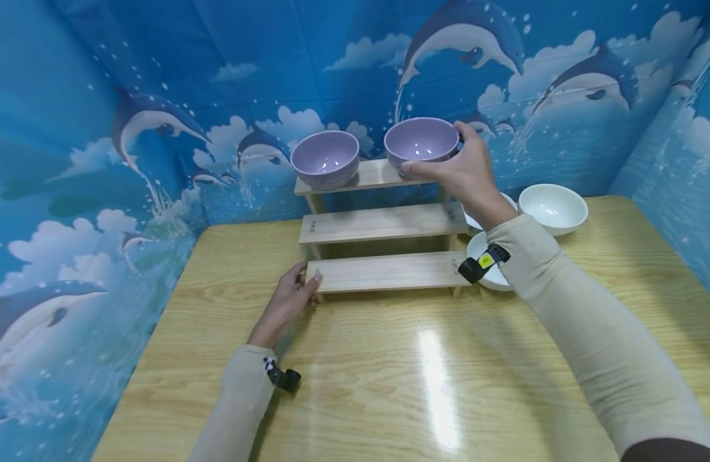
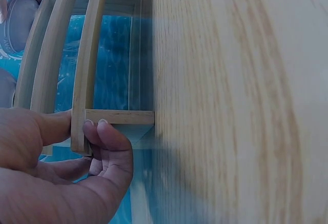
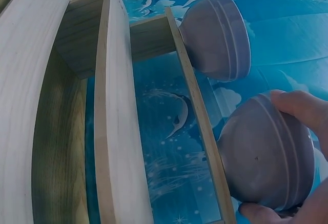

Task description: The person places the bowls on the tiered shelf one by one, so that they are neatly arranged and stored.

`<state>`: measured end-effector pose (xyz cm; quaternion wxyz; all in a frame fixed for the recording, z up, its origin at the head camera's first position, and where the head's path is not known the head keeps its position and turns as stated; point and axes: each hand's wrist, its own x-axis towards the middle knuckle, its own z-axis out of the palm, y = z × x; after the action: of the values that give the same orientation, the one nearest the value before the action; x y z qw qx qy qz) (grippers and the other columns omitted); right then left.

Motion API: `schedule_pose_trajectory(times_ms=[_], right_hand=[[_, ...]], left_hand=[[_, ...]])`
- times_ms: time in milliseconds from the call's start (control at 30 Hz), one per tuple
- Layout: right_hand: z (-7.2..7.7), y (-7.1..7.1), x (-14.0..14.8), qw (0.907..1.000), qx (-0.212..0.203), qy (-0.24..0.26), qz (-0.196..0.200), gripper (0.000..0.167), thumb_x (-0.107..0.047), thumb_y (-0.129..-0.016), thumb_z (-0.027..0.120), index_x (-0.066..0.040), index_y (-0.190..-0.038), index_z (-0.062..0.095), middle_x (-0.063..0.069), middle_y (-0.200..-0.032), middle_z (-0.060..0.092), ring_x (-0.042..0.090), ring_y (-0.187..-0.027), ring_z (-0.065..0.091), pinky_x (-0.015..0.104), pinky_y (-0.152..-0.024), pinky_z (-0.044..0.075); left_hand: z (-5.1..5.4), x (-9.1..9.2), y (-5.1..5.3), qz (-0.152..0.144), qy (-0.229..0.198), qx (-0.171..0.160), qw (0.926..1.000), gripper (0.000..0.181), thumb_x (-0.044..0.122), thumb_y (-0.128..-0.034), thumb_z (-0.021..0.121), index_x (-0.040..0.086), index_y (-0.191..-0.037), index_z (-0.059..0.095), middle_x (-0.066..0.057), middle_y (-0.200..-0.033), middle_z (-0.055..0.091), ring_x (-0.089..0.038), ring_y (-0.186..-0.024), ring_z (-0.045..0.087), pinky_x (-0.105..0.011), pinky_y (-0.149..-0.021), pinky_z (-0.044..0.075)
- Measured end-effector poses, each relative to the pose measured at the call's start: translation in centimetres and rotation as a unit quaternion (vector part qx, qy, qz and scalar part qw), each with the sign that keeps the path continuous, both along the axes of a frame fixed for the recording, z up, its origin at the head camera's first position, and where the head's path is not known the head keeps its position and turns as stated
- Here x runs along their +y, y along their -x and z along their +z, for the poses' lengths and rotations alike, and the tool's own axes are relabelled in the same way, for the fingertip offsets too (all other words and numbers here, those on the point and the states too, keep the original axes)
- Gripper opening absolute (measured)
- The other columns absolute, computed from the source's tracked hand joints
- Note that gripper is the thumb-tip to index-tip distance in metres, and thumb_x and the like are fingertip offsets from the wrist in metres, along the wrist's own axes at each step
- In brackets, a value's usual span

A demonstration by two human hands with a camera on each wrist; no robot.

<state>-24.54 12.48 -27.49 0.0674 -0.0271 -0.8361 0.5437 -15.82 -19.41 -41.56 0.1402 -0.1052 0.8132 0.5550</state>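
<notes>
A three-step wooden rack (image 1: 384, 221) stands on the table. On its top step, toward the left, sits a purple bowl (image 1: 326, 160). My right hand (image 1: 467, 173) grips a second purple bowl (image 1: 421, 141) by its right side, at the right part of the top step; in the right wrist view this bowl (image 3: 269, 152) has its base at the step's edge. My left hand (image 1: 287, 301) pinches the left end of the lowest step; in the left wrist view the thumb and fingers of this hand (image 2: 77, 167) are on either side of the board.
White bowls stand on the table (image 1: 366, 372) right of the rack: one at the back right (image 1: 553, 208), one nearer (image 1: 496, 276) and one partly hidden behind my right forearm. A blue dolphin-print cloth (image 1: 355, 64) hangs behind and at both sides.
</notes>
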Motion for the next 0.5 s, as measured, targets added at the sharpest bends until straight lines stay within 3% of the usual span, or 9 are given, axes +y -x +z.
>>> schedule_pose_trajectory(times_ms=[300,500], right_hand=[[-0.23,-0.22,0.31,0.9999,0.009,-0.003,0.007,0.125,-0.051,-0.071,0.090,-0.016,-0.164,0.014,0.007,-0.163,0.025,0.025,-0.144,0.035,0.040,-0.113,0.040],[-0.70,-0.66,0.90,0.9987,0.034,0.021,0.033,0.120,-0.046,-0.074,0.090,-0.016,-0.163,0.015,0.006,-0.164,0.025,0.027,-0.145,0.037,0.039,-0.112,0.042]], left_hand=[[-0.05,0.02,-0.09,-0.004,-0.005,0.005,1.0000,0.071,0.035,-0.1063,0.054,0.011,-0.163,0.018,-0.012,-0.121,0.041,-0.018,-0.081,0.056,-0.033,-0.074,0.053],[-0.15,0.02,-0.06,-0.003,-0.007,0.008,0.9999,0.071,0.035,-0.1063,0.054,0.010,-0.163,0.018,-0.013,-0.121,0.041,-0.018,-0.082,0.056,-0.033,-0.075,0.053]])
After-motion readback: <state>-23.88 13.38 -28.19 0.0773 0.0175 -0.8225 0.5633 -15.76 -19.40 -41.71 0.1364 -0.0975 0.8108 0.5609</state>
